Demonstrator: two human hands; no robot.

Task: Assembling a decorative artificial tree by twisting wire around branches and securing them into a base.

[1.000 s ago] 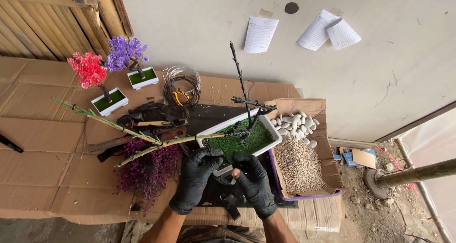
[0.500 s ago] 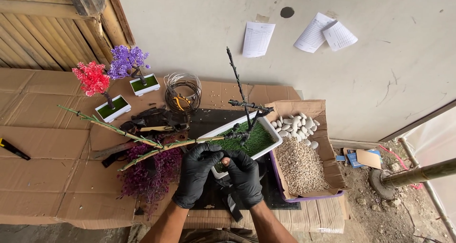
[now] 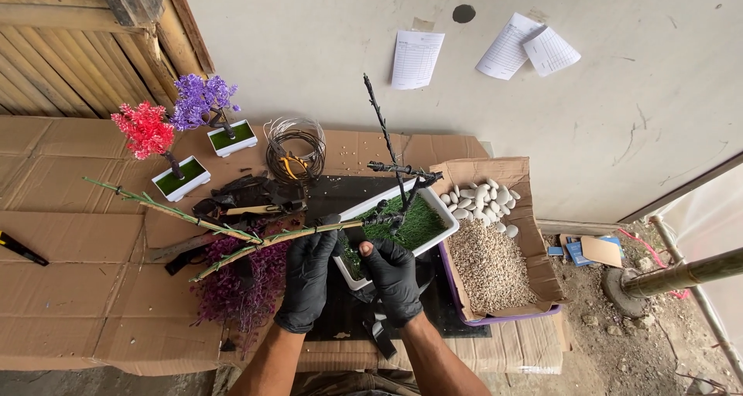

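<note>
Left hand: gloved in black, the left hand (image 3: 307,276) is clamped on the near end of a green forked branch (image 3: 232,237), fingers wrapped around it beside the planter.
Right hand: the right hand (image 3: 393,276), also in a black glove, is closed on the near rim of the white planter (image 3: 445,214); whether it also pinches the stem base I cannot tell.
Branch lie: its long axis runs leftward and slightly away from the left hand, splitting into two arms over the cardboard-covered desk (image 3: 70,288); the left hand is the nearer one.
Planter: rectangular, tilted, filled with green turf, with a dark bare trunk (image 3: 385,145) rising from it toward the wall.
Just under the branch: a heap of purple foliage (image 3: 236,288) and dark stem pieces (image 3: 248,191).
Right of the planter: a cardboard box (image 3: 534,241) with white pebbles (image 3: 476,199) and fine gravel (image 3: 487,268).
Further back: a coil of wire (image 3: 294,148), and two small finished trees, one red (image 3: 147,133), one purple (image 3: 200,102), in white pots.
Far left edge: a black-handled tool (image 3: 22,249).
In the way: the dark trunk stands just beside the branch's gripped end.
</note>
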